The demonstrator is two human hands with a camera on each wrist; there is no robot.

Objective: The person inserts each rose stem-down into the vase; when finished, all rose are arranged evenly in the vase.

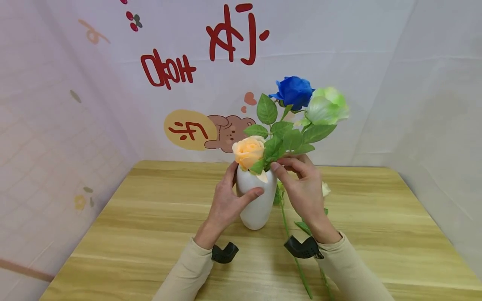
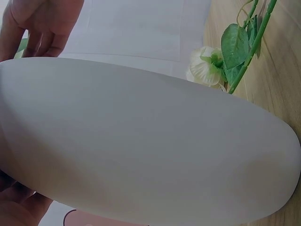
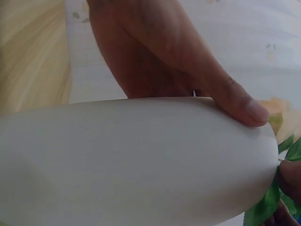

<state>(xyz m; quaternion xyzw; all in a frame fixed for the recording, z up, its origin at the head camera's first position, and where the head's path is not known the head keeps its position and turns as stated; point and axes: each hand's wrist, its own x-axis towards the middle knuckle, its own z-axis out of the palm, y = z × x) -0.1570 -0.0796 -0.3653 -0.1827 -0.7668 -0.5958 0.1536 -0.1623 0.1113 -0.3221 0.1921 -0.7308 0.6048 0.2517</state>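
Note:
A white vase [image 1: 256, 205] stands upright on the table, holding a peach rose [image 1: 248, 152], a blue rose [image 1: 294, 93] and a pale green-white rose [image 1: 326, 106]. My left hand [image 1: 228, 200] grips the vase near its top, thumb across the front and fingers around the far left side. At the rim's right, my right hand [image 1: 303, 184] pinches the leafy stems [image 1: 276, 150] just above the opening. In the right wrist view the left thumb [image 3: 244, 108] presses on the vase wall, and the right fingertips [image 3: 289, 176] meet green leaves at the mouth.
To the right of the vase, long green flower stems [image 1: 291, 242] lie on the wooden table [image 1: 150, 234], partly under the right forearm. A white bloom [image 2: 205, 66] lies there too. A printed white cloth [image 1: 320, 37] hangs behind the table.

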